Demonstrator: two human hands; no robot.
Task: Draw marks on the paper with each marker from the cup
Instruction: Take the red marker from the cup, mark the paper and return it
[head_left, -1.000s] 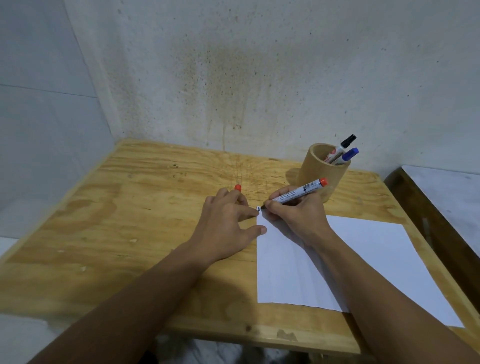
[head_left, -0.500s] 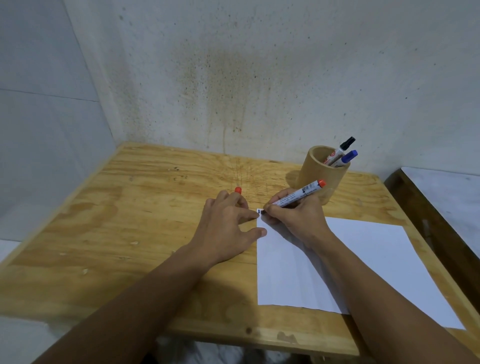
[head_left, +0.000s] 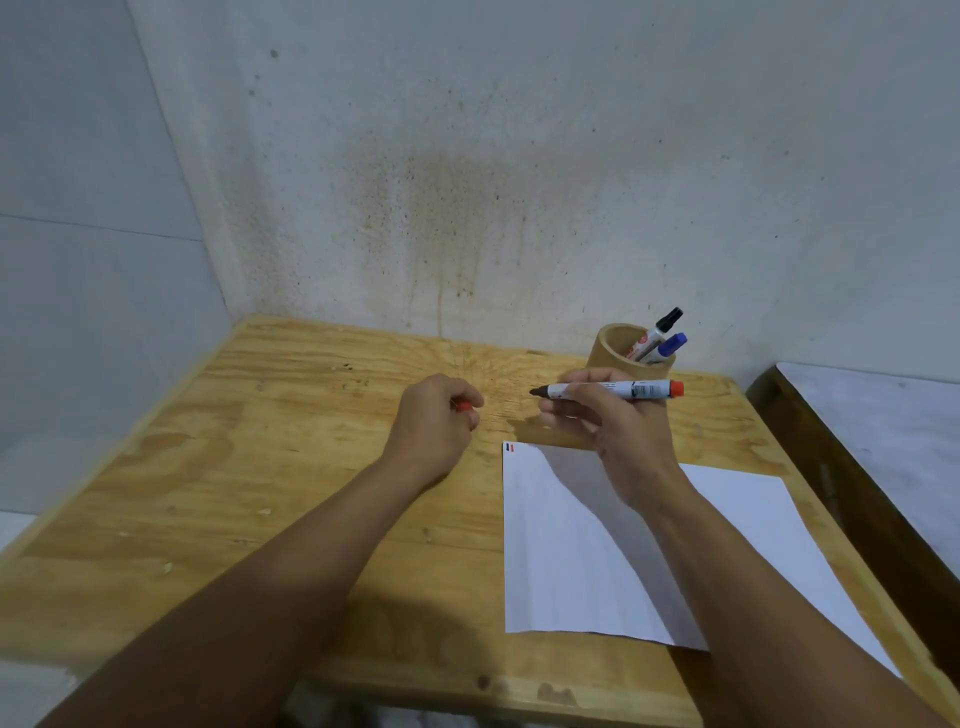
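My right hand (head_left: 608, 431) holds an uncapped red marker (head_left: 613, 389) level above the table, its dark tip pointing left. My left hand (head_left: 436, 421) is closed around the marker's red cap (head_left: 464, 407), a short way left of that tip. The white paper (head_left: 597, 551) lies on the table below my right hand, with small blue and red marks (head_left: 510, 448) at its far left corner. A tan cup (head_left: 623, 358) behind my right hand holds a black-capped marker (head_left: 662, 330) and a blue-capped marker (head_left: 670, 347).
The wooden table (head_left: 285, 467) sits in a corner, with grey walls behind and to the left. A dark-edged bench with a light top (head_left: 872, 447) stands close at the right. The table's front edge (head_left: 467, 686) is near my forearms.
My right hand lifted the red marker off the paper's corner and turned it level. My left hand left the paper's edge and closed on the red cap. A red mark now shows beside the blue one.
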